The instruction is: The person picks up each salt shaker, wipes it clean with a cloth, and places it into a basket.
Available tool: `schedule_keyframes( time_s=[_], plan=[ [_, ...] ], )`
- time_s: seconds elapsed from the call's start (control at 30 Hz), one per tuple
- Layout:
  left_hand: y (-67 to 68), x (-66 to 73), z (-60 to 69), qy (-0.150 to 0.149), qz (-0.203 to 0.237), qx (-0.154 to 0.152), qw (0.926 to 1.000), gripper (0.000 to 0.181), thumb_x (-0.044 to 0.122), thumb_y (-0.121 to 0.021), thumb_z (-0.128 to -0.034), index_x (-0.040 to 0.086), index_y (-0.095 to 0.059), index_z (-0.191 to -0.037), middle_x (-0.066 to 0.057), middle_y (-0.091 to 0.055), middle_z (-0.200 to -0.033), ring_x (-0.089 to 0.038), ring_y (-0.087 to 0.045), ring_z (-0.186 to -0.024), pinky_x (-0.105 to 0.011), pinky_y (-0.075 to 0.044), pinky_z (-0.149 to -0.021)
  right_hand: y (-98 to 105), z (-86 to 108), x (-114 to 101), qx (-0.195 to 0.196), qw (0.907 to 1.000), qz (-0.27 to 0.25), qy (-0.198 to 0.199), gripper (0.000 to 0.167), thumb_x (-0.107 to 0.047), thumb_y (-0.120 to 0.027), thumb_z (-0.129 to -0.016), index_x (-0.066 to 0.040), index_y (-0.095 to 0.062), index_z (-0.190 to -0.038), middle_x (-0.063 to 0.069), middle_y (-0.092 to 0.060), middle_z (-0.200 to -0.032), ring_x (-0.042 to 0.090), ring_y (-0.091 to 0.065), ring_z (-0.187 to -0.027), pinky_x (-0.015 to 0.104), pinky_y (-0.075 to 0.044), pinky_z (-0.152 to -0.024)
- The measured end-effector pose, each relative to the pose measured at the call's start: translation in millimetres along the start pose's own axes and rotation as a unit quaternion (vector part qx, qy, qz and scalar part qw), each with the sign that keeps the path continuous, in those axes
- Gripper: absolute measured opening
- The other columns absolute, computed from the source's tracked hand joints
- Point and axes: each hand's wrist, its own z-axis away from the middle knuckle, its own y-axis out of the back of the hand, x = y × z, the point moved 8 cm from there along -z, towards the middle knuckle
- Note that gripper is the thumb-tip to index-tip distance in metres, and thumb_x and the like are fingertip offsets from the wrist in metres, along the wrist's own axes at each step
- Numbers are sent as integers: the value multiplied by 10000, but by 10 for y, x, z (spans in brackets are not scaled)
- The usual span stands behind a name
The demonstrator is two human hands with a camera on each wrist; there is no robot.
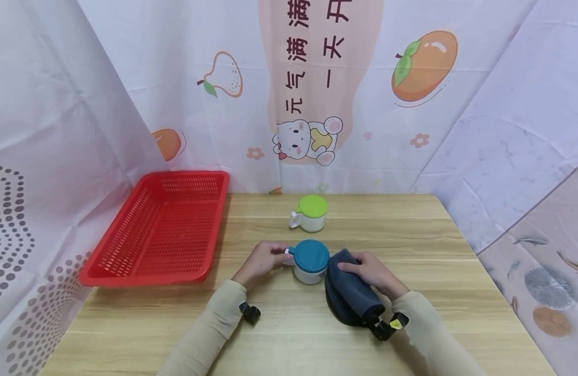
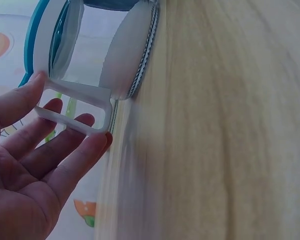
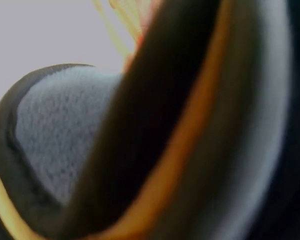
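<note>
A lidded seasoning jar (image 1: 310, 257) with a teal-blue lid and white handle stands upright on the table. My left hand (image 1: 266, 258) holds it by the handle, and the left wrist view shows the thumb at the handle's upper end and fingers curled under the handle (image 2: 72, 122). Right beside the jar, my right hand (image 1: 370, 270) grips a folded dark cloth (image 1: 347, 290), whose left edge meets the jar's side. Grey fuzzy fabric (image 3: 65, 125) with a black border fills much of the right wrist view, blurred; it hides the right fingers there.
Behind the blue-lidded jar stands a similar jar (image 1: 312, 211) with a green lid, its handle to the left. A red plastic basket (image 1: 216, 224) sits at the table's left side. A printed curtain (image 1: 251, 120) hangs along the back of the wooden table (image 1: 289, 339).
</note>
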Motion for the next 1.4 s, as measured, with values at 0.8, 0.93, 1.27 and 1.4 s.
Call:
schedule_keyframes(
  time_s=[0.8, 0.93, 1.27, 1.4],
  plan=[
    [-49, 139, 45, -703, -521, -17, 9962, 171, 183, -692, -901, 114, -732, -1052, -28, -684, -1030, -139, -571, -942, -252, -494, -809, 395, 115, -292, 701, 9945, 166, 760, 426, -260, -636, -946, -19, -578, -1293, 174, -644, -1103, 197, -586, -865, 317, -504, -731],
    [-59, 129, 54, -605, -355, 2, 9975, 160, 177, -694, -898, 111, -733, -1039, -29, -675, -997, -142, -557, -901, -256, -496, -751, 442, 107, -327, 849, 9918, 499, 820, 427, -272, -648, -937, -43, -594, -1293, 168, -657, -1131, 208, -583, -889, 321, -490, -745],
    [-108, 116, 56, -391, -183, 102, 9990, 148, 213, -710, -889, 113, -735, -996, -24, -671, -951, -140, -567, -864, -294, -541, -735, 487, 136, -438, 1346, 9736, 1321, 1283, 365, -188, -684, -904, -46, -647, -1239, 170, -685, -1173, 294, -642, -1020, 454, -524, -857],
    [-132, 125, 61, -384, -175, 124, 9990, 166, 226, -707, -890, 109, -732, -1004, -24, -675, -953, -141, -568, -869, -294, -538, -740, 483, 152, -516, 1451, 9654, 1467, 1595, 360, -134, -701, -882, -31, -659, -1225, 185, -680, -1191, 355, -637, -1093, 536, -503, -923]
  ],
)
